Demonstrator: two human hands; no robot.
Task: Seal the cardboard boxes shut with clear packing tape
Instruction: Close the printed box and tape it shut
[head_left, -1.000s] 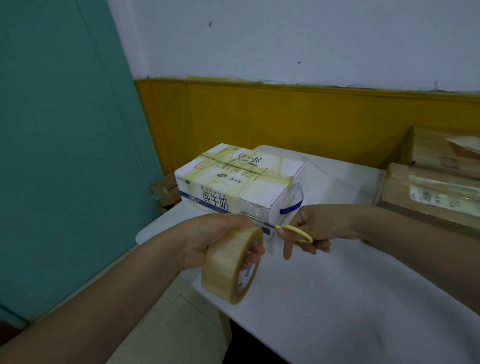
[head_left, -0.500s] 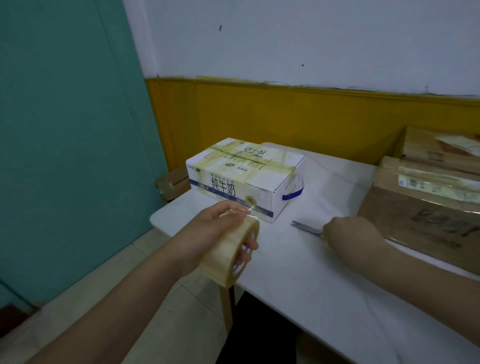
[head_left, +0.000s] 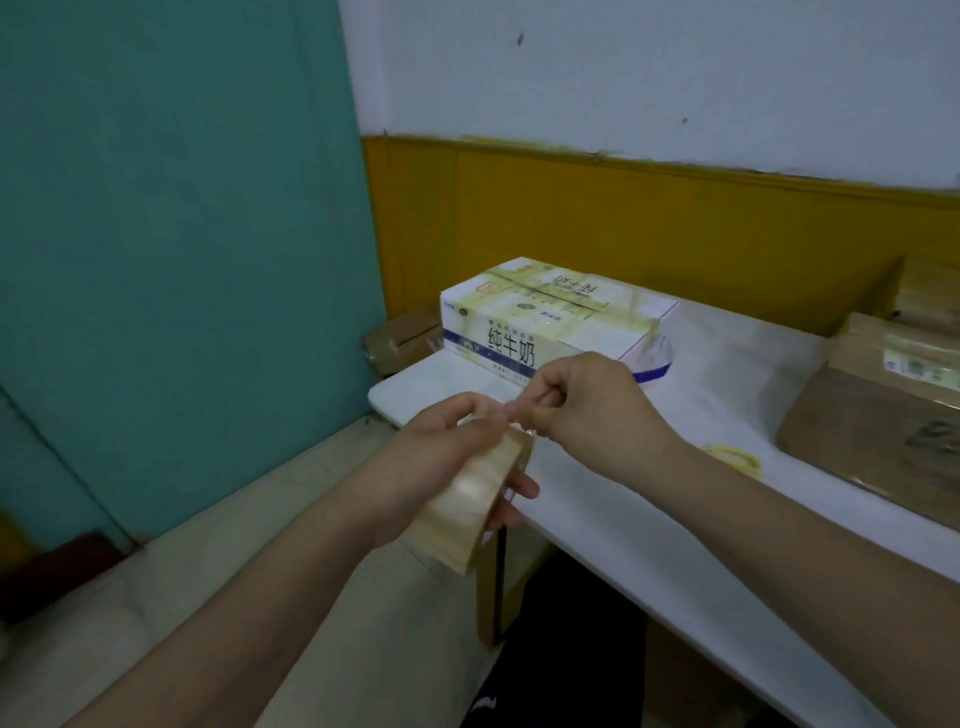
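My left hand (head_left: 441, 457) grips a roll of clear packing tape (head_left: 475, 506) in front of the table's near corner, fingers through its core. My right hand (head_left: 587, 410) pinches the loose tape end at the top of the roll. Behind the hands a white milk carton box (head_left: 550, 312) with blue print stands on the white table (head_left: 675, 519), its top crossed by yellowish tape strips. A brown cardboard box (head_left: 883, 426) with tape on top lies at the right. Scissors with yellow handles (head_left: 735, 457) lie on the table beside my right forearm.
Another brown box (head_left: 930, 301) sits at the far right by the yellow wall panel. A small cardboard box (head_left: 402, 338) lies below the table's left end. A teal wall (head_left: 182, 260) closes the left side; pale floor (head_left: 208, 545) lies below.
My right hand put the scissors down on the table and came over to the roll, where it now pinches the tape end. The left hand stayed on the roll.
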